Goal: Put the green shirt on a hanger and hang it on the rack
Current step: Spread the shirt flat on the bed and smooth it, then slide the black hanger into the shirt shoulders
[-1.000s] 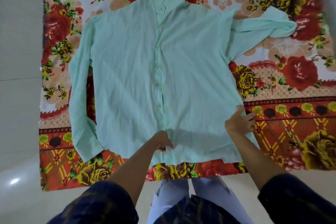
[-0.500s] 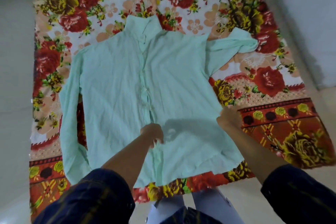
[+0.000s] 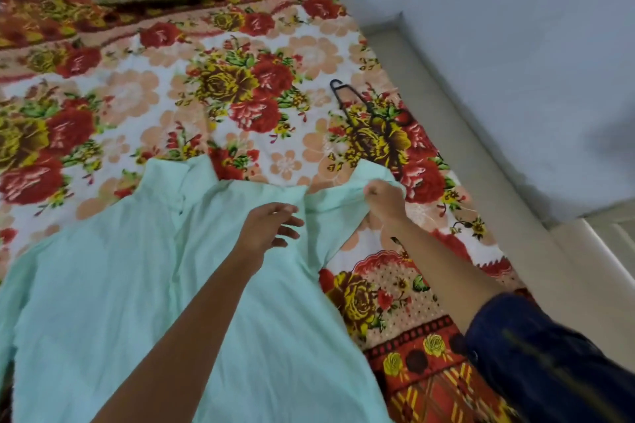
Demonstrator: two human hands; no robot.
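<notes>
The green shirt (image 3: 144, 285) lies flat on the bed (image 3: 309, 55). The right hand (image 3: 383, 198) pinches its sleeve; the left hand (image 3: 266, 228) hovers open. The hanger (image 3: 369, 120) lies just beyond the right hand, nearer it, long axis toward the bed's far edge.

Two bare forearms in frame, no watch, rings or bands visible. Left hand (image 3: 266, 228) sits mid-frame, its forearm bare all the way down to the bottom edge, no sleeve showing there. Right hand (image 3: 383, 197) is right of centre; its forearm is bare up to a dark navy sleeve (image 3: 549, 361) at lower right. Sleeve fabric looks loose, with faint yellowish-olive streaks, possibly a check pattern; too blurred to confirm.
</notes>
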